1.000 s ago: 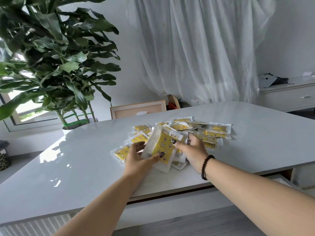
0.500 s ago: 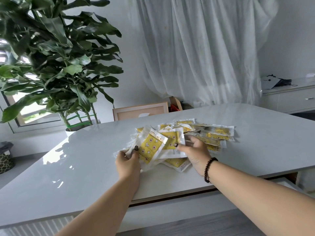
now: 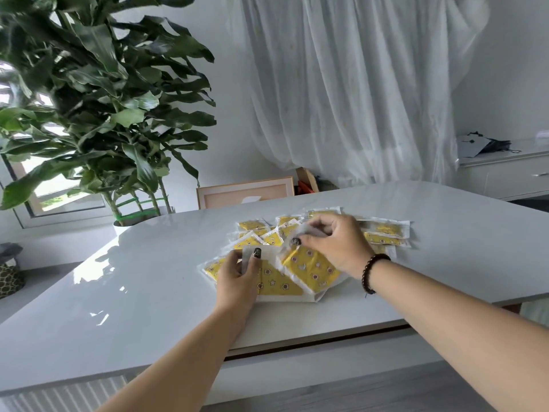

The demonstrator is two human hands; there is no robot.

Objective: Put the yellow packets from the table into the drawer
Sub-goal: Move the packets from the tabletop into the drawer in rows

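I am at the gathering stage, and none of the real job is finished as far as I can see. My left hand (image 3: 237,278) has its fingers and thumb pinched on the white edge of a yellow packet (image 3: 276,285) lying at the near side of the pile. My right hand (image 3: 335,248) is curled over the heap, thumb and forefinger nipping the clear top edge of a second packet (image 3: 312,269) that overlaps the first at its 3 o'clock side. Neither packet looks fully clear of the counter (image 3: 148,292); both seem to rest on it or on their neighbours.

The remaining packets (image 3: 386,233) are spread loosely from 10 o'clock round to 2 o'clock of my hands, overlapping each other, all on the counter top. I count none as stowed.

The drawer is the doubtful part. A dark gap runs under the counter's near edge at 6 o'clock, but I cannot tell whether that is the drawer, or whether it stands open. So everything is left: collect the pile, carry it, drop it in.
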